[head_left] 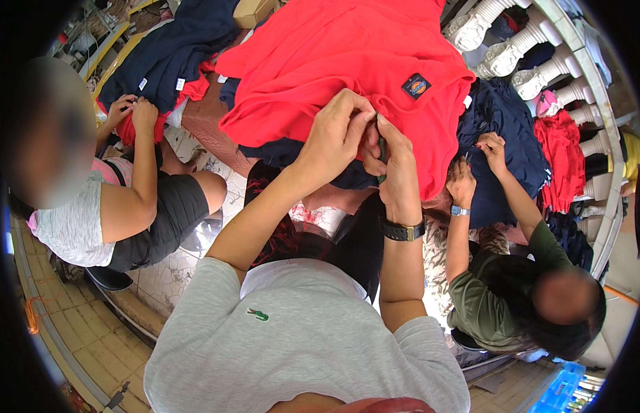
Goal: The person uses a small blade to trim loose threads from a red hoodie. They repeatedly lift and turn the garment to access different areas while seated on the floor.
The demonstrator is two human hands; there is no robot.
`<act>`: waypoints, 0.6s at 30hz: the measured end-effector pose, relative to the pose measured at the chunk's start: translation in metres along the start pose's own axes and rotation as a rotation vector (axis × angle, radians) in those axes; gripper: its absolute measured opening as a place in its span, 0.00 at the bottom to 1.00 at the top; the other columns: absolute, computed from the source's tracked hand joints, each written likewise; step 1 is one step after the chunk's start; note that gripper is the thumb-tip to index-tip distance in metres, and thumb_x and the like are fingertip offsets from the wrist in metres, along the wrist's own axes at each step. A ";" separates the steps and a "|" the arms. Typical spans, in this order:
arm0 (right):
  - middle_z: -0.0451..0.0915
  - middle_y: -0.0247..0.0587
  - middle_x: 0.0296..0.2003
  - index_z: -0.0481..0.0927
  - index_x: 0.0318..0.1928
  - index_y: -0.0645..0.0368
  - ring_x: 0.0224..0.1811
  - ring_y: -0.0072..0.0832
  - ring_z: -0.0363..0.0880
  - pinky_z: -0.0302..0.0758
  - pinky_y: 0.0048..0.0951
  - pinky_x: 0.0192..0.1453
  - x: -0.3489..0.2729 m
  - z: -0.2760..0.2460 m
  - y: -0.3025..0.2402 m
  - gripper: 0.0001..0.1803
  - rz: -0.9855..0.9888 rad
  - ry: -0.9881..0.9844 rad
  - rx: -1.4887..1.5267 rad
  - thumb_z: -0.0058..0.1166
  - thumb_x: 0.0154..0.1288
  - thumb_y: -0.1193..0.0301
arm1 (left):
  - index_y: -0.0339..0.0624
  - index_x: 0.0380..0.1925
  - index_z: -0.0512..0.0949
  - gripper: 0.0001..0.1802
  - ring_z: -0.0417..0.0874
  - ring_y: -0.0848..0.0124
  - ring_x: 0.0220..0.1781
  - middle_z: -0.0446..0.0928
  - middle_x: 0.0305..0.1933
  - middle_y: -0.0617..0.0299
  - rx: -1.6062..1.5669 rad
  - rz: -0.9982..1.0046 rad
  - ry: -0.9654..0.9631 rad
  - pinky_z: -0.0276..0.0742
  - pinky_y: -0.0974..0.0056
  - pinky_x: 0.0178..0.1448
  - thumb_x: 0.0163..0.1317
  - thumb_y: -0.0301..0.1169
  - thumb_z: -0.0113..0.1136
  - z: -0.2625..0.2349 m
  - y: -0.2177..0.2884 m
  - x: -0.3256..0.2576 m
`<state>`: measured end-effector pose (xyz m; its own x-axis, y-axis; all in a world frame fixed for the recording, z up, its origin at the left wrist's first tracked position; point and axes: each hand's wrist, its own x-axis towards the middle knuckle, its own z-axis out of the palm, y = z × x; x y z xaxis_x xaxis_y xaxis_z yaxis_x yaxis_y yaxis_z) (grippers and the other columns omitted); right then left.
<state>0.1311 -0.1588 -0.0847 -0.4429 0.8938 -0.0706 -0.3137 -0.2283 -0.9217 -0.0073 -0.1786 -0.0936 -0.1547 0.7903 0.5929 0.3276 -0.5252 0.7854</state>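
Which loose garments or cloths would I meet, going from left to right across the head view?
Navy garment on the left → large red garment → navy garment on the right → smaller red garment → yellow cloth.

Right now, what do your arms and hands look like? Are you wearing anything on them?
The sleeves are short and grey. The left hand has no glove and a bare wrist. The right hand has no glove either, but its wrist wears a black strap with a gold-coloured buckle.
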 end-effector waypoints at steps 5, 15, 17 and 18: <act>0.69 0.28 0.28 0.79 0.40 0.59 0.23 0.11 0.61 0.52 0.17 0.23 -0.019 0.000 -0.024 0.09 -0.288 0.163 -0.352 0.59 0.70 0.66 | 0.32 0.39 0.73 0.04 0.84 0.72 0.39 0.79 0.39 0.57 -0.120 -0.088 -0.019 0.80 0.67 0.46 0.73 0.23 0.53 -0.006 -0.004 0.003; 0.74 0.35 0.38 0.81 0.48 0.64 0.40 0.22 0.73 0.70 0.21 0.40 0.008 -0.008 -0.007 0.11 -0.610 0.110 -0.671 0.61 0.65 0.79 | 0.31 0.43 0.76 0.05 0.82 0.74 0.41 0.79 0.40 0.60 -0.221 -0.197 -0.009 0.80 0.69 0.50 0.70 0.21 0.56 -0.007 0.001 0.002; 0.74 0.37 0.39 0.80 0.47 0.65 0.41 0.25 0.75 0.72 0.23 0.45 0.012 -0.010 -0.001 0.10 -0.683 0.098 -0.669 0.61 0.65 0.79 | 0.32 0.42 0.77 0.04 0.82 0.74 0.41 0.79 0.40 0.61 -0.269 -0.266 -0.003 0.79 0.69 0.50 0.69 0.21 0.58 -0.006 0.004 0.003; 0.75 0.38 0.39 0.80 0.47 0.65 0.42 0.26 0.75 0.72 0.24 0.47 0.011 -0.011 -0.002 0.10 -0.675 0.100 -0.678 0.61 0.65 0.79 | 0.32 0.42 0.77 0.04 0.82 0.75 0.41 0.78 0.39 0.61 -0.241 -0.255 -0.003 0.79 0.70 0.50 0.69 0.20 0.57 -0.008 0.005 0.004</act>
<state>0.1357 -0.1441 -0.0880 -0.2635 0.7909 0.5523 0.0899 0.5902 -0.8022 -0.0134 -0.1806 -0.0864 -0.2006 0.9063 0.3721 0.0489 -0.3700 0.9277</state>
